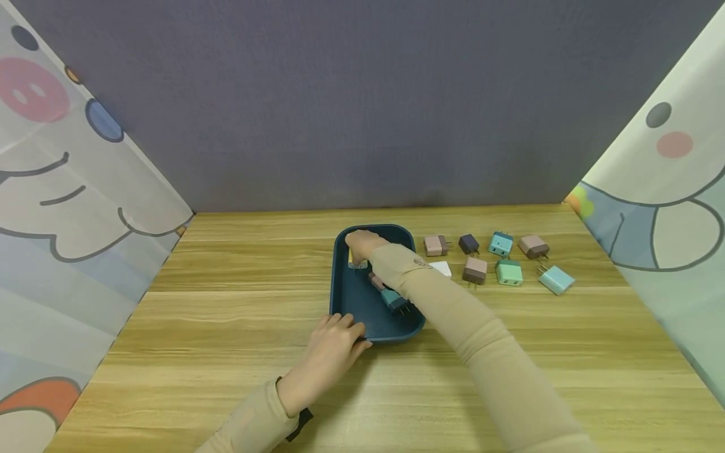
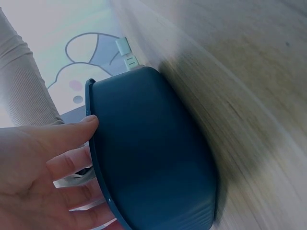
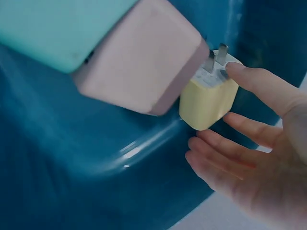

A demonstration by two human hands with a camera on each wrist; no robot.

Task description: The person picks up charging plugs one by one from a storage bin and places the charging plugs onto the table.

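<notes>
A dark blue plastic bin lies lengthwise on the table. My left hand grips its near left corner; in the left wrist view the thumb lies outside the rim and the fingers go over it. At the bin's far end my right hand holds a yellow plug charger between thumb and fingers, with its metal prongs facing up. Beside it in the bin are a pink charger and a teal charger. The right sleeve hides part of the bin.
Right of the bin lie several plug chargers, among them a pink one, a dark purple one, a green one and a light blue one. A white charger is partly hidden by my right sleeve. A grey panel stands behind.
</notes>
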